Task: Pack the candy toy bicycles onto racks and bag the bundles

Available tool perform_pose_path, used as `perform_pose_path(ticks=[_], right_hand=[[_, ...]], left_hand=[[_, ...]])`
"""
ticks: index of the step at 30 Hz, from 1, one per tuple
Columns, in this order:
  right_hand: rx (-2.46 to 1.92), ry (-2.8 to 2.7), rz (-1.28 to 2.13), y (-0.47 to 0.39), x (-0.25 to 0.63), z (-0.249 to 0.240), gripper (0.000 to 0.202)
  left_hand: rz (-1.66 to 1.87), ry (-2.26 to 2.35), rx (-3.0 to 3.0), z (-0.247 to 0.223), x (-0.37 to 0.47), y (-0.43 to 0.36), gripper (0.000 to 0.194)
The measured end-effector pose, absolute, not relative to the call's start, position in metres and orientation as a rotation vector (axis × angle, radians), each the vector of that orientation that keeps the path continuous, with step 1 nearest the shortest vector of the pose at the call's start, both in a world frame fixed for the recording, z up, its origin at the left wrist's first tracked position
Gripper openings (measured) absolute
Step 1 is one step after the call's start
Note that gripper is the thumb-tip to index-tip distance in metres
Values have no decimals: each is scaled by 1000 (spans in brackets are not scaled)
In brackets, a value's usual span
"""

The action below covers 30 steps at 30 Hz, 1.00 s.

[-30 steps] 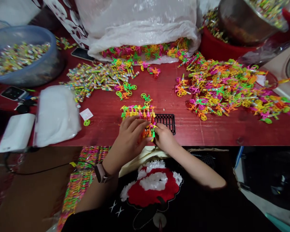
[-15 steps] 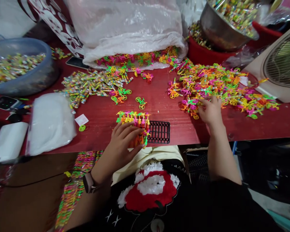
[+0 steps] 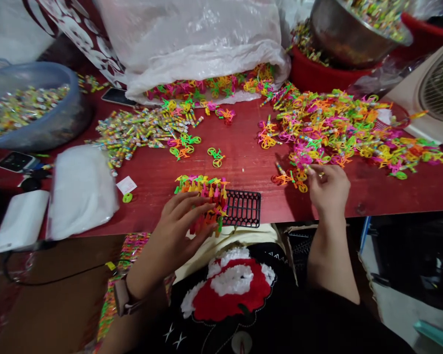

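My left hand (image 3: 179, 223) lies over the filled left part of a black plastic rack (image 3: 244, 208), its fingers stretched out and apart. Rows of neon plastic toy bicycles (image 3: 203, 185) stand packed in that part under the fingers. The rack's right part shows bare slots. At the near edge of a pile of colourful toy bicycles with small candy tubes (image 3: 339, 128), my right hand (image 3: 330, 189) has thumb and fingertips pinched on a toy bicycle, mostly hidden by the fingers. A few orange and yellow toy bicycles (image 3: 290, 181) lie just left of the fingertips.
Wrapped candy tubes (image 3: 133, 130) lie heaped at left, near a blue basin (image 3: 68, 115) and a stack of clear bags (image 3: 81, 191). A large white sack (image 3: 203, 44) spills toy bicycles at the back. A metal bowl (image 3: 349, 42), red tub (image 3: 317, 76) and fan (image 3: 441, 88) stand at right.
My right hand has drawn back slightly toward the table's near edge, pinching a toy bicycle, and several toys at the pile's edge have shifted. My left hand stays on the rack. The view has tilted slightly.
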State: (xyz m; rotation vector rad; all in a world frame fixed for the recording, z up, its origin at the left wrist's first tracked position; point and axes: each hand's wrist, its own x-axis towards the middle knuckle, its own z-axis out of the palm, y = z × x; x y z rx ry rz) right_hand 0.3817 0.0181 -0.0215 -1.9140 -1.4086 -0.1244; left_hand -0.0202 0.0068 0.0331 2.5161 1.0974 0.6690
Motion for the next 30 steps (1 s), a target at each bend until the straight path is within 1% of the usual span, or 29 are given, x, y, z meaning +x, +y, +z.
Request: perform_pose_path(ticks=[3, 5, 7, 9, 12, 14, 16, 18, 20, 23, 26, 30], right_hand=[[-1854, -1269, -226, 21, 385, -24, 31], [-1838, -1236, -151, 23, 388, -25, 35], [-1819, -1216, 67, 23, 389, -26, 41], [-1748, -1154, 385, 21, 382, -27, 45], [-1503, -1077, 862, 16, 352, -31, 41], [-1348, -1112, 1014, 14, 323, -34, 38], [-1305, -1223, 961, 13, 293, -38, 30], [-1352, -1389, 788, 15, 267, -41, 21], [-1392, -1587, 669, 18, 249, -43, 16], [-1355, -1776, 709, 25, 240, -45, 18], [-1331, -1687, 781, 33, 238, -48, 10], [-1270, -1681, 818, 40, 231, -55, 9]], left_hand=[[753, 1148, 2563, 34, -11, 13, 30], [777, 1163, 2595, 31, -5, 18, 30], [786, 1174, 2606, 26, 0, 22, 31], [788, 1173, 2601, 21, 4, 25, 33], [768, 1167, 2584, 17, 7, 28, 36], [749, 1188, 2572, 18, 8, 29, 38], [740, 1225, 2555, 20, 10, 32, 40], [734, 1252, 2545, 23, 13, 36, 41], [710, 1251, 2555, 24, 16, 40, 40], [639, 1232, 2584, 23, 20, 45, 38], [618, 1235, 2574, 21, 22, 46, 39], [588, 1259, 2571, 20, 22, 46, 38]])
